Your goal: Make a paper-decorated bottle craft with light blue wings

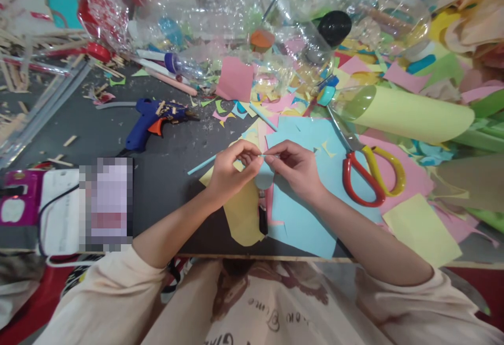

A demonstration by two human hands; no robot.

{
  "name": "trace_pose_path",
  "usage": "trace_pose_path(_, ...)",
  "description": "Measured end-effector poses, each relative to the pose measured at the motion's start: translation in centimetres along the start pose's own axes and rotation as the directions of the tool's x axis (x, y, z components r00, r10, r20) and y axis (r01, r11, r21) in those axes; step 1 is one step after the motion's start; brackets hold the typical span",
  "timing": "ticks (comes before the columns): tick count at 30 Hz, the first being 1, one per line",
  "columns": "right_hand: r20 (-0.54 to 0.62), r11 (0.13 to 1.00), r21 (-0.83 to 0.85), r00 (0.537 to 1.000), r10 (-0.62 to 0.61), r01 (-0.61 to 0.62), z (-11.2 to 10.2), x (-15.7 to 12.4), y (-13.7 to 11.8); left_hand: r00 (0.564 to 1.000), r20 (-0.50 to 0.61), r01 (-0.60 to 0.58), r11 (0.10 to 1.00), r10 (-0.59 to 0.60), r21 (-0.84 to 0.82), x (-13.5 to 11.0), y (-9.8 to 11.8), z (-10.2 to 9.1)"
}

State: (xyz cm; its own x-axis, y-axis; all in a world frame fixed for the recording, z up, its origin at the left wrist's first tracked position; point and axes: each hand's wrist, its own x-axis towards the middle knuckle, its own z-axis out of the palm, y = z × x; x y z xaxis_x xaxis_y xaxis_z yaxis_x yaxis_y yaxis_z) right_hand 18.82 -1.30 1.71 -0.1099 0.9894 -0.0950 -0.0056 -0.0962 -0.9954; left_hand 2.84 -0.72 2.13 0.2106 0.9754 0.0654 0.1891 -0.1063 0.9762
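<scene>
Over the middle of the table, my left hand and my right hand meet with thumbs and fingers pinched together. Between them is a small light blue piece of paper, its rounded lower part hanging below the fingertips. Both hands grip its upper edge, which the fingers partly hide. Beneath them lie a yellow paper sheet and a large light blue sheet. A black-handled tool rests between these sheets; its kind is unclear. Scissors with red and yellow handles lie right of my right hand.
A blue glue gun lies on the left, with wooden stick bits around it. A phone and a power strip sit at the front left. Clear plastic bottles crowd the back. A bottle wrapped in yellow-green paper lies on the right.
</scene>
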Motion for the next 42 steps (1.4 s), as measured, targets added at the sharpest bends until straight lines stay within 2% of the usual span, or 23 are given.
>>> trace_pose_path(3,0.003,1.0,0.006,1.0,-0.027,0.027,0.05,-0.01,-0.01,0.999,0.037,-0.011,1.0,0.011,0.018,0.08,-0.09,0.02)
trace_pose_path(9,0.015,1.0,0.009,1.0,0.001,-0.001,0.0,-0.02,-0.15,1.0,-0.017,0.012,1.0,-0.011,0.018,0.17,-0.11,0.02)
trace_pose_path(16,0.031,1.0,0.015,1.0,-0.006,0.006,0.06,0.02,-0.2,0.999,0.011,0.034,0.999,-0.034,-0.015,0.2,-0.08,0.01)
trace_pose_path(24,0.029,1.0,-0.023,1.0,-0.006,0.007,0.07,-0.01,-0.07,0.998,-0.023,0.05,0.999,-0.05,-0.002,0.09,0.01,-0.11)
trace_pose_path(29,0.048,0.999,-0.008,0.998,0.031,-0.031,-0.03,-0.01,-0.07,0.998,0.001,0.059,0.995,-0.059,-0.077,0.05,0.15,-0.37)
trace_pose_path(42,0.059,1.0,0.021,0.998,0.013,-0.014,0.25,0.32,-0.26,0.998,-0.028,0.061,0.998,-0.06,0.002,0.12,-0.39,0.02)
